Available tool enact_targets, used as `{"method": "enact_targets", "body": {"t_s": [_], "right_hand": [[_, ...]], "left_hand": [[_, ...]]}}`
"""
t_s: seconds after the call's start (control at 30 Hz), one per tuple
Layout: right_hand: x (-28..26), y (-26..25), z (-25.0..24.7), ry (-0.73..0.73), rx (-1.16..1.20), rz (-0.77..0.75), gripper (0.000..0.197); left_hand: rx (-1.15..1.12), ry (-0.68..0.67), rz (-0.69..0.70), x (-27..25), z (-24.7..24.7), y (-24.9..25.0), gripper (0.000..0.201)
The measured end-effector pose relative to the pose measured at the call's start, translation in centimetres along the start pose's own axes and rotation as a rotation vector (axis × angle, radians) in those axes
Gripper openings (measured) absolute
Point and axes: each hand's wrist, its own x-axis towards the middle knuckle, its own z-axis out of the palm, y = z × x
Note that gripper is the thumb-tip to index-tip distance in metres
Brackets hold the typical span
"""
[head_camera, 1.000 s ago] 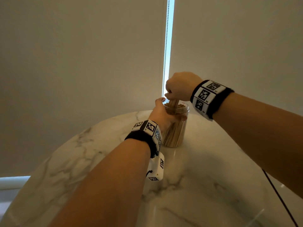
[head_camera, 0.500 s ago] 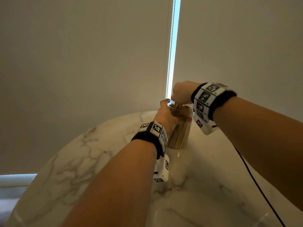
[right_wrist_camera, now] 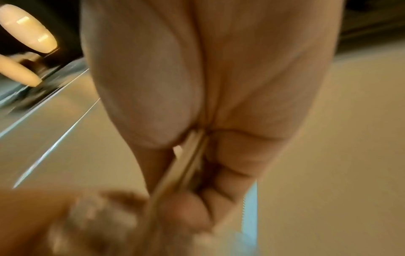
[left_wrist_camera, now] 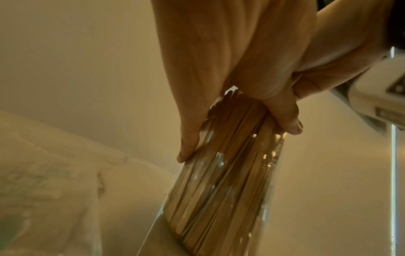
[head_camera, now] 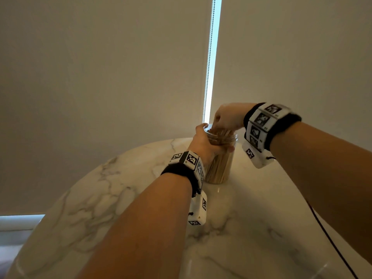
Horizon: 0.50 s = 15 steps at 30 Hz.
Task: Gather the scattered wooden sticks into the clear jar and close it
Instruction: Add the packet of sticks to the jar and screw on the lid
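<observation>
A clear jar (head_camera: 220, 168) packed with upright wooden sticks (head_camera: 218, 135) stands at the far side of the round marble table (head_camera: 100, 198). My left hand (head_camera: 203, 141) wraps round the jar's upper part, thumb and fingers on the glass (left_wrist_camera: 228, 173). My right hand (head_camera: 226, 119) is right over the open mouth, fingers down among the stick tops. The blurred right wrist view shows its fingers pinching a few sticks (right_wrist_camera: 186, 159). No lid shows in any view.
A pale roller blind fills the background, with a bright gap and bead chain (head_camera: 209, 67) just behind the jar. A black cable (head_camera: 332, 238) runs over the table at the right. The table's near surface shows only marble veining.
My right hand has come down from above the jar to its mouth, pushing the held sticks lower into it. The left hand keeps its grip on the jar.
</observation>
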Motion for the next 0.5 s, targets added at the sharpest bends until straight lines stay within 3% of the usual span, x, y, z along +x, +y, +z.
{"method": "enact_targets", "body": {"t_s": [0.07, 0.2, 0.33, 0.43, 0.5], "right_hand": [[0.2, 0.1, 0.3, 0.024, -0.032, -0.043, 0.035], [0.3, 0.4, 0.1, -0.044, 0.101, -0.043, 0.024], [0.2, 0.3, 1.0, 0.054, 0.035, -0.078, 0.017], [-0.5, 0.9, 0.0, -0.076, 0.278, -0.005, 0.026], [-0.9, 1.8, -0.9, -0.108, 0.445, 0.024, 0.014]], "left_hand": [[0.001, 0.006, 0.002, 0.0, 0.0, -0.1, 0.111], [0.016, 0.017, 0.018, 0.0, 0.1, -0.1, 0.110], [-0.027, 0.012, 0.014, 0.1, 0.1, -0.1, 0.108], [-0.009, 0.017, 0.038, 0.3, 0.2, -0.5, 0.112], [0.008, 0.025, 0.042, 0.4, 0.2, -0.6, 0.113]]}}
